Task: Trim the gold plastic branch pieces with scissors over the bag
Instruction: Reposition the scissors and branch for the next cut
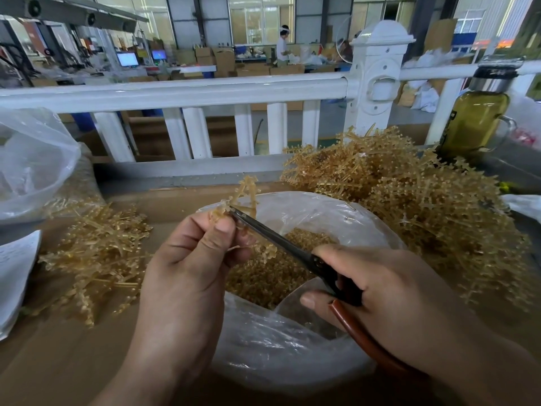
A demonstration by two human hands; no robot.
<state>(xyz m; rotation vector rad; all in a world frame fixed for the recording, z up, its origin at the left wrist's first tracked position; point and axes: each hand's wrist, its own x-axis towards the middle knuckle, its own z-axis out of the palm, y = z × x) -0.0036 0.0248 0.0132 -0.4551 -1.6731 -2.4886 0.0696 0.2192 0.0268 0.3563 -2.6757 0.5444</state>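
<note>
This is a factory floor or production workshop: a large hall with tall windows (260, 19), stacked cardboard boxes (224, 61) and lit monitors (127, 59) beside machinery. A person (282, 45) works at a far table beyond a white railing (175, 93). Heaps of gold plastic branch pieces (424, 200) lie on the near cardboard-covered bench (58, 361).

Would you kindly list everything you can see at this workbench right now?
branch piece: one, gold, above the bag
scissors: one, black blades, red-brown handle, tip at the branch piece
bag: one, clear, centre, holding gold trimmings
right pile: one, gold, right of the bag
left pile: one, gold, left of the bag
second bag: one, clear, far left
bottle: one, olive, far right
railing: one, white, behind
paper: one, white, left edge
left hand: one, pinches the branch piece
right hand: one, grips the scissors
</note>
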